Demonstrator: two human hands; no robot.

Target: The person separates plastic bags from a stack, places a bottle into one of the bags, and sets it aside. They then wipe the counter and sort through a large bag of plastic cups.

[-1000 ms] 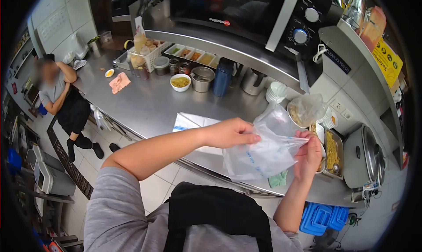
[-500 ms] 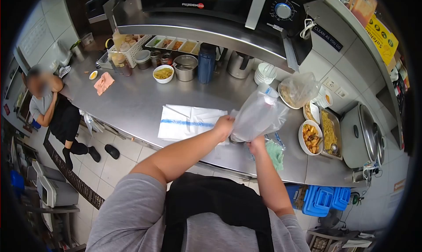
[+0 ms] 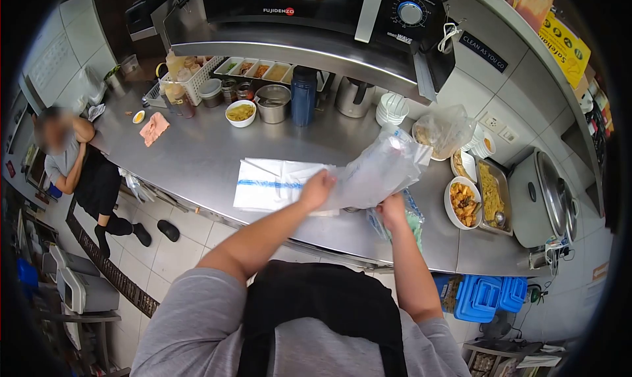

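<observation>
Clock from the bag's middle, 12 away from the person. Plastic bag (image 3: 374, 172) is in both hands over the worktop (image 3: 197, 153), far end between 1 and 2. Left hand (image 3: 317, 191) at 8–9: fingers gripping the bag's left edge, a bit blurred. Right hand (image 3: 393, 212) at 5: fingers look closed on the lower edge, tips partly hidden. Can't tell if anything's inside.

Handling, my read: film looks thin, so pull evenly, no yanking. Pinch one layer per side if opening it. Keep the loose end off the food bowl (image 3: 455, 223) at 3–4 and the green cloth (image 3: 415, 227) at 4–5. Don't drag the folded white sheets (image 3: 266, 186) at 9.
</observation>
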